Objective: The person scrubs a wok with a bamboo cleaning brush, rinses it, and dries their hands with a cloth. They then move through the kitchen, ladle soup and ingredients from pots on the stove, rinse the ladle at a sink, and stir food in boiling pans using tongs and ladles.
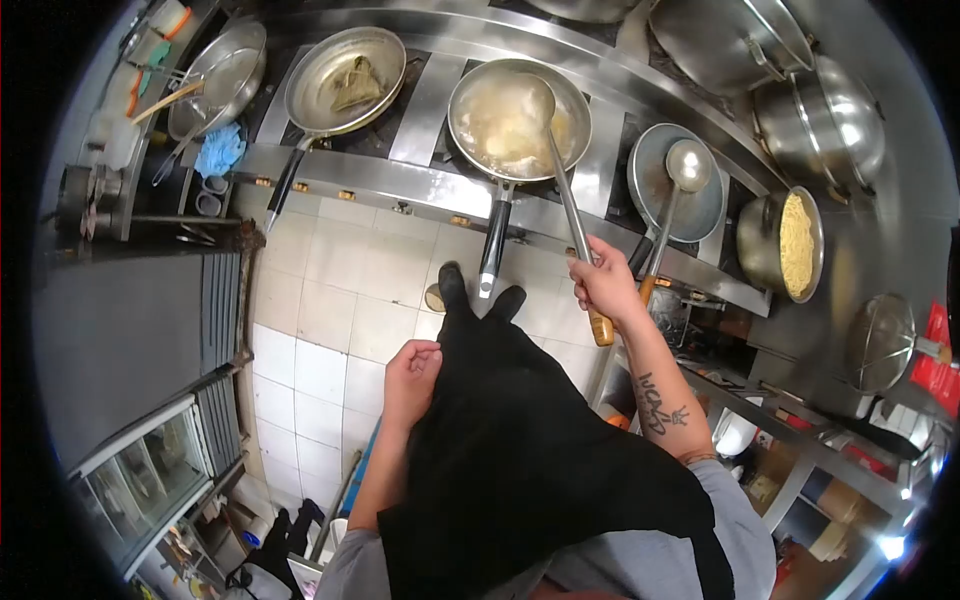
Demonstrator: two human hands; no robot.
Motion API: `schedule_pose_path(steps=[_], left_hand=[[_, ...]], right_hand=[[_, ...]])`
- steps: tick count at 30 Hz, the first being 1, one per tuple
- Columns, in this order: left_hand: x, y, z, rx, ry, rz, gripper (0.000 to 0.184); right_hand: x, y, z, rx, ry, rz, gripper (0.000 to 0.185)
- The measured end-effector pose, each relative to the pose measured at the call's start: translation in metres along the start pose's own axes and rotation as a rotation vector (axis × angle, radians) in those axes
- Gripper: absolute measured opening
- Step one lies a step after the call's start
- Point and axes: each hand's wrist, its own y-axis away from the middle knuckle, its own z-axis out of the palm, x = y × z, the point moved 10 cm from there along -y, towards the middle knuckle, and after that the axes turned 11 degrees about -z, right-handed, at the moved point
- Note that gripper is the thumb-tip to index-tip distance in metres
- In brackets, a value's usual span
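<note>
My right hand (pixel 605 280) is closed around the handle of a long metal ladle (pixel 568 200), just above its wooden end. The ladle's bowl rests at the far right side of a frying pan (pixel 456 128). Cloudy, steaming liquid (pixel 500 125) with pale pieces fills this pan, whose black handle points toward me. Low on the left, beside my black apron (pixel 520 420), my left hand (pixel 412 375) hangs with its fingers curled in, and nothing shows in it.
A frying pan (pixel 300 95) with a dark folded piece sits left on the stove. To the right, another pan (pixel 645 190) holds a second ladle (pixel 688 165). Beyond are a pot of yellow food (pixel 797 245) and large pots (pixel 730 45). A strainer (pixel 240 60) and blue cloth (pixel 220 150) lie far left.
</note>
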Motion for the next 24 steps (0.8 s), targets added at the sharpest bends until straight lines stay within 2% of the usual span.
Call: schedule_pose_path(steps=[4,7,8,18,24], left_hand=[[0.001,-0.010,0.002,0.060,-0.092,0.071,0.008],[-0.001,-0.022,0.001,0.070,-0.014,0.041,0.008],[0.001,-0.025,0.002,0.073,-0.005,0.039,0.008],[0.015,-0.041,0.012,0.080,-0.036,0.036,0.011],[0.008,-0.049,0.023,0.051,-0.022,-0.004,0.012]], right_hand=[[0.002,0.010,0.008,-0.098,-0.238,0.080,0.030],[0.000,0.023,0.007,-0.142,-0.267,0.117,0.037],[-0.002,0.027,0.009,-0.184,-0.279,0.123,0.047],[0.011,0.053,-0.012,-0.152,-0.169,0.196,0.057],[0.017,0.053,-0.022,-0.124,-0.134,0.151,0.054]])
